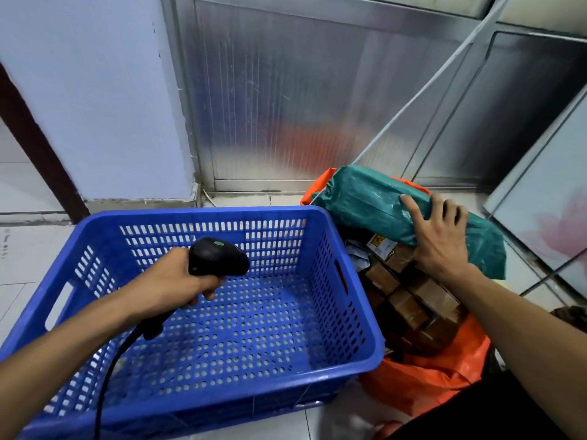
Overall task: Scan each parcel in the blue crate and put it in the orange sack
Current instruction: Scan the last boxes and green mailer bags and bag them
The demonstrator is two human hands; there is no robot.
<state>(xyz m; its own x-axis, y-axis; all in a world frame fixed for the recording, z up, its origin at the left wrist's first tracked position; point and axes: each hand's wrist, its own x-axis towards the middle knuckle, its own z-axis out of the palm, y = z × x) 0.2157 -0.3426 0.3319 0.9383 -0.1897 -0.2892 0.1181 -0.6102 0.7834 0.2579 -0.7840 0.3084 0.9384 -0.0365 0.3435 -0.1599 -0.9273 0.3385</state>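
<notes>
Green parcel [374,201] under right hand [440,236]

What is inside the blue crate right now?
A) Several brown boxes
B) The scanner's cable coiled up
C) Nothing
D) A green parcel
C: the blue crate shows only its bare perforated floor, while the green parcel and the brown boxes sit in the orange sack.

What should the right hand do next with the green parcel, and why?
Probably let go and draw back. The right hand lies with spread fingers on the green parcel, which already rests on the boxes in the orange sack. The blue crate shows no parcels left.
</notes>
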